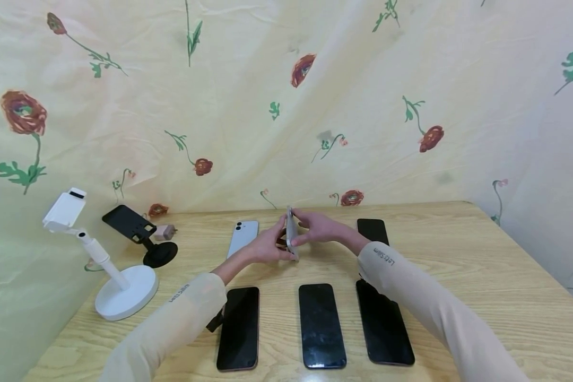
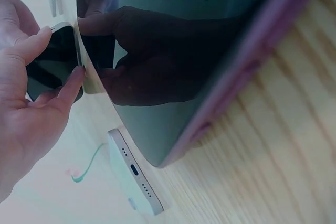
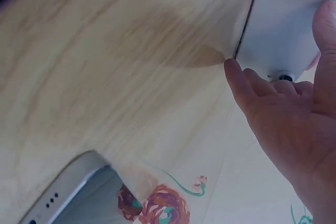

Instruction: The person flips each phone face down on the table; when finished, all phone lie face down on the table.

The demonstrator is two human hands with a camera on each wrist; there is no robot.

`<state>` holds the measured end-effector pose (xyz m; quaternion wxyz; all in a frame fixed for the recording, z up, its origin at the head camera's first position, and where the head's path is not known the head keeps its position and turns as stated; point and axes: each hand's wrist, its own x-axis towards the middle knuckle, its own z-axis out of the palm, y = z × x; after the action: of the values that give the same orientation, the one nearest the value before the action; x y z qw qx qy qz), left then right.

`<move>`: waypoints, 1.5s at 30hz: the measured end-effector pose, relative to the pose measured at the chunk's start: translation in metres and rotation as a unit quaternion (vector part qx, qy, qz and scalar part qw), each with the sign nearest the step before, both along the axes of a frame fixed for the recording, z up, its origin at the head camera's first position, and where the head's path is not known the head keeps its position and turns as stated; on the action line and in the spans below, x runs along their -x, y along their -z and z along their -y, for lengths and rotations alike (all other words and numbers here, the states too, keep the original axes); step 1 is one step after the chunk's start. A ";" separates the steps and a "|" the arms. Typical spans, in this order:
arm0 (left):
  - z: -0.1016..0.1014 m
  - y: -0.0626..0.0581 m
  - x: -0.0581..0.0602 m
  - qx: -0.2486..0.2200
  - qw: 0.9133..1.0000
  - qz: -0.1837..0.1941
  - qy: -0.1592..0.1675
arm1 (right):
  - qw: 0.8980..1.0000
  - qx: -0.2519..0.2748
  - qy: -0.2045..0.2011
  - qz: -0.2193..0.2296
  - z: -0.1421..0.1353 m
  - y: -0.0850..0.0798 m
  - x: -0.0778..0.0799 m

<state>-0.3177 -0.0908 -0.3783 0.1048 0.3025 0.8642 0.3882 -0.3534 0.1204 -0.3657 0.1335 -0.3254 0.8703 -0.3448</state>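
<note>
Backdrop: cream floral cloth [image 1: 248, 111], red flowers and green stems, hanging behind the wooden table [image 1: 458, 249]. Your pale sleeves enter from the near side, small dark lettering at each cuff; the right sleeve [image 1: 430, 297] covers part of the front-right phone [image 1: 389, 331], and the left sleeve [image 1: 167, 323] reaches in just beside the front-left phone [image 1: 239, 329]. At the table's left, a white stand [image 1: 126, 294] on a round base; near it, farther back, a black stand [image 1: 129, 222] with its plate tilted.

Your left hand [image 1: 266, 245]: grasping the held phone, digits at its edges. Your right hand [image 1: 317, 227]: grasping the same phone, thumb on its pale back, other fingers toward the camera end.

Phones: front row of 3, screens dark and facing up, the middle phone [image 1: 322, 326] apart from its 2 neighbours. Back-right phone [image 1: 372, 229] also dark, partly behind your right forearm. Light-blue phone [image 1: 243, 236] lies back up, partly hidden by your left hand. Held phone [image 1: 291, 231] stands on edge between your hands, beyond the front row, screen toward your left; contact with the wood cannot be told. Smallest: a pale charger [image 1: 164, 232] just beside the black stand
</note>
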 end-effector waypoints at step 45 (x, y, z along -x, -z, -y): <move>-0.007 0.001 -0.005 0.157 0.986 -0.051 -0.030 | 0.986 -0.146 0.015 -0.080 0.005 0.011 -0.009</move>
<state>-0.3131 -0.0841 -0.3793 0.0948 0.2755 0.9275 0.2342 -0.3439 0.1150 -0.3764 0.1042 -0.3159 0.9241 -0.1883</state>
